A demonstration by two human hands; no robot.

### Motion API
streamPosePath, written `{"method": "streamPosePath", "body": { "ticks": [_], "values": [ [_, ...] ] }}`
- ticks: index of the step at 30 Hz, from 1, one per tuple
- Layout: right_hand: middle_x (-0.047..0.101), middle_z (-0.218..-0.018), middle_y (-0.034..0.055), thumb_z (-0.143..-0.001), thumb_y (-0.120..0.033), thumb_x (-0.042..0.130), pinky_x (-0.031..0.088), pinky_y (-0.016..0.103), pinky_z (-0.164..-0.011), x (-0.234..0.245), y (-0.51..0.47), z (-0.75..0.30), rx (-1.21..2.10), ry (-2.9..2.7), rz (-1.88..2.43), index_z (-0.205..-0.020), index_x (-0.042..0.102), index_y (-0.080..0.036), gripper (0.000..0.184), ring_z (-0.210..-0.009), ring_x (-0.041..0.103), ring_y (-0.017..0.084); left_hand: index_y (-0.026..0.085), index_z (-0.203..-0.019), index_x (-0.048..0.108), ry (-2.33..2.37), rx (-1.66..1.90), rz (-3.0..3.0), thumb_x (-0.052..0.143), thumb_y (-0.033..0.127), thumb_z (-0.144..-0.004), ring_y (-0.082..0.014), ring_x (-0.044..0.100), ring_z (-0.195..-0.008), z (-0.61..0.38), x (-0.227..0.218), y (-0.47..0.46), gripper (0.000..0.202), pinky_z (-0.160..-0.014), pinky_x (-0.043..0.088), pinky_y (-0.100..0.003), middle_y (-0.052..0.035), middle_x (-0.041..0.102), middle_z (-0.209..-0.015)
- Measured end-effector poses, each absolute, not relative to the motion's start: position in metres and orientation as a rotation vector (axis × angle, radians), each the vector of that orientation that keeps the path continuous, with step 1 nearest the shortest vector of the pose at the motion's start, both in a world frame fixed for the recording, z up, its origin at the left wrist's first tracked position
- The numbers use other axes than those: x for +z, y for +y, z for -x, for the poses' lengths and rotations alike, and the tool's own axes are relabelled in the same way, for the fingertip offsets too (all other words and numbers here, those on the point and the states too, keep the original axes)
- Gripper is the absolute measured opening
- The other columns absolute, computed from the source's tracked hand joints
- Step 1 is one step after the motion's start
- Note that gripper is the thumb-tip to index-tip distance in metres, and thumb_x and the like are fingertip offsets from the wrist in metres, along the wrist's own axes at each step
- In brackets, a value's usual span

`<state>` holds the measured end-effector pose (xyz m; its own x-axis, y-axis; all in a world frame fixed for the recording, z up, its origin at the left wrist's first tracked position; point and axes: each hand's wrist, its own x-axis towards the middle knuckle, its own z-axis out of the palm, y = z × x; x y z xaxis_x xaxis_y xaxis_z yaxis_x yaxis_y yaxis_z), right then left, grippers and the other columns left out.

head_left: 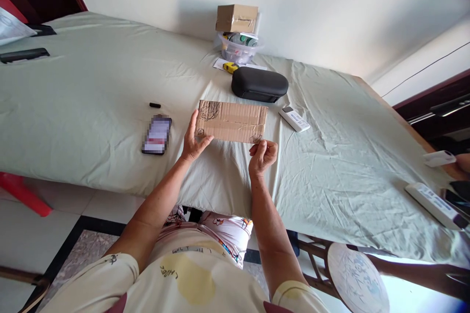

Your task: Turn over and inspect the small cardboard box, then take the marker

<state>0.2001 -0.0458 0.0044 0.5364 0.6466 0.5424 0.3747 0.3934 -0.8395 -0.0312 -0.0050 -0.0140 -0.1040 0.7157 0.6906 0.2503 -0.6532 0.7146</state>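
A flat brown cardboard box with black pen scribbles on three corners is in front of me on the cloth. My left hand grips its left end, the thumb along the near edge and the fingers up the left side. At the near right corner is my right hand, its fingers curled in and the thumb and forefinger pinching the box's edge. The underside of the box is hidden.
Behind the box lies a black hard case; a white device lies to its right. A phone and a small black piece lie left. A plastic tub carries another box. Another person's hand shows far right.
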Motion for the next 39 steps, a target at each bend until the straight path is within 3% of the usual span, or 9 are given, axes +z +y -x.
{"method": "streamPosePath", "body": {
  "ticks": [4, 7, 11, 14, 20, 26, 32, 35, 39],
  "values": [
    [0.052, -0.068, -0.0025, -0.102, -0.063, 0.049, 0.046, 0.027, -0.061, 0.001, -0.041, -0.206, 0.086, -1.031, 1.289, -0.086, 0.056, -0.023, 0.044, -0.060, 0.052, 0.012, 0.028, -0.162, 0.043, 1.083, 1.824, -1.936, 0.065, 0.071, -0.096, -0.0312, 0.049, -0.155, 0.029, -0.011, -0.006, 0.082, -0.130, 0.042, -0.046, -0.0154, 0.052, -0.164],
    [0.062, -0.094, 0.0053, -0.102, -0.057, 0.052, 0.051, 0.031, -0.071, -0.001, -0.039, -0.212, -0.001, -1.059, 1.347, -0.107, 0.065, -0.021, 0.039, -0.079, 0.060, 0.016, 0.027, -0.157, 0.050, 1.090, 1.841, -1.976, 0.063, 0.067, -0.099, -0.0320, 0.049, -0.155, 0.026, -0.010, -0.007, 0.072, -0.130, 0.042, -0.049, -0.0154, 0.052, -0.163],
    [0.063, -0.114, 0.0101, -0.103, -0.054, 0.050, 0.054, 0.035, -0.077, -0.005, -0.040, -0.215, -0.030, -1.129, 1.354, -0.124, 0.063, -0.023, 0.040, -0.092, 0.062, 0.019, 0.027, -0.154, 0.053, 1.118, 1.861, -1.994, 0.060, 0.067, -0.100, -0.0319, 0.050, -0.153, 0.024, -0.010, -0.008, 0.067, -0.127, 0.045, -0.049, -0.0159, 0.053, -0.161],
    [0.062, -0.120, 0.0119, -0.101, -0.058, 0.056, 0.055, 0.040, -0.083, -0.009, -0.041, -0.211, -0.057, -1.224, 1.363, -0.134, 0.060, -0.023, 0.048, -0.104, 0.063, 0.024, 0.026, -0.152, 0.054, 1.158, 1.907, -2.013, 0.060, 0.067, -0.100, -0.0318, 0.054, -0.151, 0.021, -0.012, -0.008, 0.066, -0.125, 0.048, -0.049, -0.0162, 0.056, -0.158],
    [0.056, -0.134, 0.0203, -0.086, -0.077, 0.070, 0.052, 0.060, -0.104, -0.014, -0.042, -0.194, -0.234, -1.336, 1.432, -0.159, 0.038, -0.020, 0.098, -0.123, 0.058, 0.035, 0.026, -0.152, 0.053, 1.308, 2.012, -1.989, 0.069, 0.069, -0.093, -0.0352, 0.055, -0.149, -0.001, -0.015, -0.017, 0.074, -0.122, 0.051, -0.053, -0.0190, 0.055, -0.157],
    [0.049, -0.148, 0.0241, -0.090, -0.079, 0.062, 0.047, 0.066, -0.110, -0.012, -0.043, -0.184, -0.277, -1.380, 1.486, -0.165, 0.028, -0.022, 0.099, -0.140, 0.048, 0.041, 0.026, -0.153, 0.048, 1.342, 1.980, -1.946, 0.083, 0.065, -0.083, -0.0394, 0.050, -0.152, -0.015, -0.016, -0.024, 0.088, -0.123, 0.048, -0.057, -0.0217, 0.048, -0.163],
    [0.056, -0.144, 0.0199, -0.089, -0.071, 0.070, 0.053, 0.055, -0.105, -0.014, -0.041, -0.192, -0.106, -1.306, 1.416, -0.159, 0.041, -0.023, 0.090, -0.131, 0.057, 0.035, 0.029, -0.156, 0.045, 1.270, 1.963, -1.889, 0.079, 0.067, -0.087, -0.0368, 0.048, -0.155, -0.003, -0.018, -0.016, 0.086, -0.127, 0.044, -0.056, -0.0189, 0.050, -0.163],
    [0.063, -0.126, 0.0136, -0.094, -0.066, 0.065, 0.057, 0.042, -0.091, -0.014, -0.036, -0.199, 0.044, -1.172, 1.293, -0.148, 0.052, -0.023, 0.070, -0.112, 0.065, 0.026, 0.028, -0.157, 0.043, 1.199, 1.998, -1.830, 0.078, 0.065, -0.089, -0.0330, 0.055, -0.150, 0.007, -0.019, -0.010, 0.085, -0.126, 0.046, -0.050, -0.0171, 0.056, -0.158],
    [0.063, -0.098, 0.0036, -0.097, -0.060, 0.062, 0.057, 0.034, -0.083, -0.011, -0.031, -0.207, 0.126, -1.046, 1.135, -0.122, 0.065, -0.022, 0.045, -0.088, 0.065, 0.017, 0.025, -0.151, 0.050, 1.199, 2.006, -1.630, 0.066, 0.063, -0.099, -0.0263, 0.064, -0.140, 0.014, -0.023, -0.004, 0.066, -0.119, 0.053, -0.039, -0.0145, 0.064, -0.150]
  ]
}}
